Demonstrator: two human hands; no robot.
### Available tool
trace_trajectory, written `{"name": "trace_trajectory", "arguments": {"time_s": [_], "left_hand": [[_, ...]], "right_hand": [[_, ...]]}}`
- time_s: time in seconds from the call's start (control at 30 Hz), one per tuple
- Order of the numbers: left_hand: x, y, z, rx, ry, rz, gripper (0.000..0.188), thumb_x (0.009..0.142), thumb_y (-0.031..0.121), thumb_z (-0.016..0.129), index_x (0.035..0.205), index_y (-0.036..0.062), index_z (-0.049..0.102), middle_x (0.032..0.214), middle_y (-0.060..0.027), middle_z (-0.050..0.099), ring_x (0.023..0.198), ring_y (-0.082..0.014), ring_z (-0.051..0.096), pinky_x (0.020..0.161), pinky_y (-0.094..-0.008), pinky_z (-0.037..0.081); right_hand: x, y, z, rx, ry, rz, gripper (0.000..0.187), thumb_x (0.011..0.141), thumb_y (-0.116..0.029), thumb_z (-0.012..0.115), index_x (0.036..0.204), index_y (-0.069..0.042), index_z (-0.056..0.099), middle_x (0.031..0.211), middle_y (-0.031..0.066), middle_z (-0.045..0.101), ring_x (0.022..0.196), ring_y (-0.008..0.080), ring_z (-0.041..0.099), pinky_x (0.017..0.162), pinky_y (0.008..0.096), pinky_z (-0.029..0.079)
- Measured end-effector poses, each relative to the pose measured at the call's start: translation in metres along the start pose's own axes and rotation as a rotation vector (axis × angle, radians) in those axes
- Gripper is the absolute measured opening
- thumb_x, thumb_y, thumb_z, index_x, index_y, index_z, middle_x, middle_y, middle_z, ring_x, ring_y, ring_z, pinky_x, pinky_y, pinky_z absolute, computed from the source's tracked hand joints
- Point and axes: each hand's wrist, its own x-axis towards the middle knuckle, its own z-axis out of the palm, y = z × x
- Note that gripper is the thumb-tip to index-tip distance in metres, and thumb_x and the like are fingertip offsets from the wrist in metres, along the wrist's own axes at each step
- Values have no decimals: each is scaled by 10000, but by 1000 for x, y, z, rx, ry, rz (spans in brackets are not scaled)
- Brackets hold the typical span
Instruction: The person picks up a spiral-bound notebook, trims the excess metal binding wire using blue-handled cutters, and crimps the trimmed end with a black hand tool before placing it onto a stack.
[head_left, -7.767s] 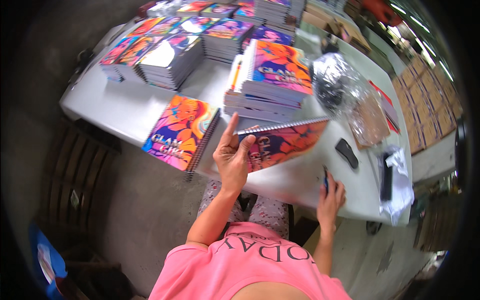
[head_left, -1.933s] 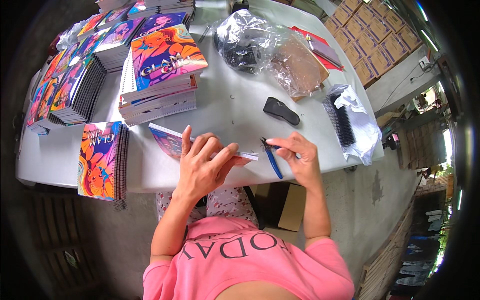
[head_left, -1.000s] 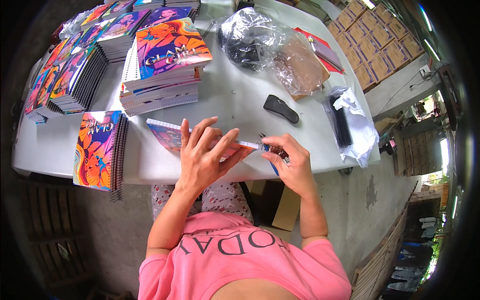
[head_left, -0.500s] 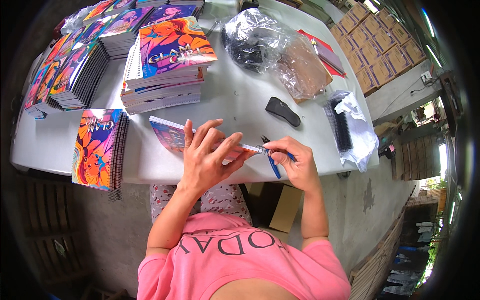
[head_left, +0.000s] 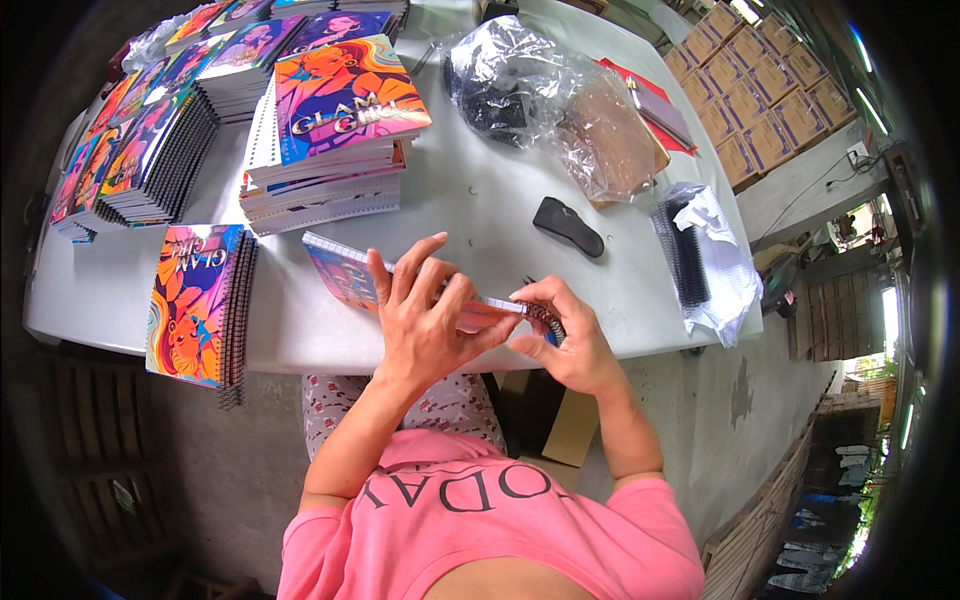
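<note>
The left hand (head_left: 420,322) grips a book (head_left: 342,277) over the table (head_left: 640,310). The right hand (head_left: 572,345) pinches a coil (head_left: 545,318) at its edge. A clear bag (head_left: 500,48) holds something black (head_left: 500,108).

Left hand (head_left: 418,325) holding tilted notebook (head_left: 338,275), right hand (head_left: 572,345) pinching dark coil (head_left: 545,319), white table (head_left: 635,300)

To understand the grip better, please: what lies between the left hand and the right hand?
In the head view: one end of the notebook and, at it, the dark wire coil that the right hand pinches.
</note>
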Motion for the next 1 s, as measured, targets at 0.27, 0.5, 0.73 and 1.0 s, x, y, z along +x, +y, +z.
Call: {"name": "trace_trajectory", "arguments": {"time_s": [0.27,0.5,0.73,1.0], "left_hand": [[-2,-4,2,21,-8,34,366,630,369,778,638,120,510,731,-38,456,1090,-255,526,1109,-503,31],[-5,-5,-2,14,-32,46,348,655,355,755,660,128,491,754,-44,485,1066,-241,533,1100,-522,41],[1,0,-2,-21,-61,35,324,613,341,791,669,118,563,745,-50,512,1076,-285,530,1075,-507,132],[1,4,-12,-4,-228,92,212,737,237,683,914,128,644,875,-54,557,1165,-289,460,1104,-522,55]], "right_hand": [[2,8,13,-275,167,-113,200,798,-161,693,925,-52,583,810,57,573,698,203,553,664,312,415],[3,11,16,-586,238,-374,130,839,-197,639,867,-78,594,743,7,575,651,162,535,660,320,327],[6,10,3,-879,135,-499,165,816,-272,618,844,-111,598,786,-2,543,711,142,552,712,341,352],[-6,14,3,-728,47,-331,255,846,-296,586,980,-79,583,825,28,547,735,172,566,650,317,380]]}}
